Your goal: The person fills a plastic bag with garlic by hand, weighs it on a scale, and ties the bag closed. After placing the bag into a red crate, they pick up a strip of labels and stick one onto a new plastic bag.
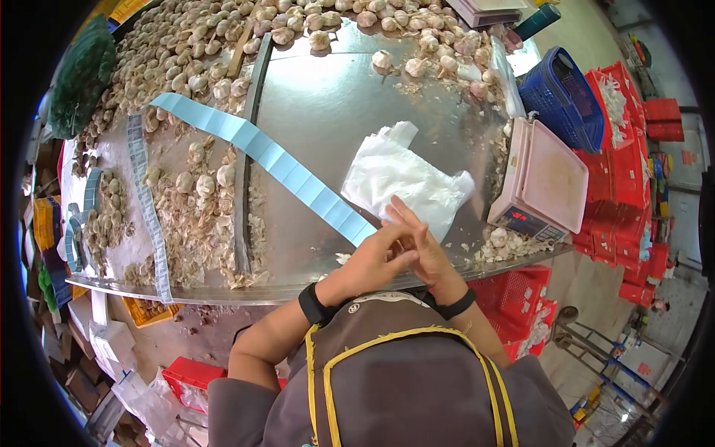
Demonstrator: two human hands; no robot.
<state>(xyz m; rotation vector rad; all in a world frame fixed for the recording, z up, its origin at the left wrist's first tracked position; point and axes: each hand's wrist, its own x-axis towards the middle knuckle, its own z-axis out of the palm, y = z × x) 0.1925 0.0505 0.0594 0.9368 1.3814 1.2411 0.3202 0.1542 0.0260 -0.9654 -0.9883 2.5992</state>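
My left hand [372, 259] and my right hand [424, 249] meet over the near edge of the metal table. The left fingers are curled against the right hand; whatever they may pinch is hidden. Longer and straighter, the right fingers point away from me. A long strip of light blue labels [290, 175] runs from the upper left down to beside my left hand. Just beyond both hands lies a crumpled white plastic bag [402, 175], flat on the metal, with my right fingertips over its near part.
Garlic bulbs [216, 37] heap at the back and left, past a metal divider [253, 97]. A digital scale [547, 175] stands at right, before a blue basket [562, 100] and red crates [614, 194]. A printed label strip [141, 186] hangs over the left edge.
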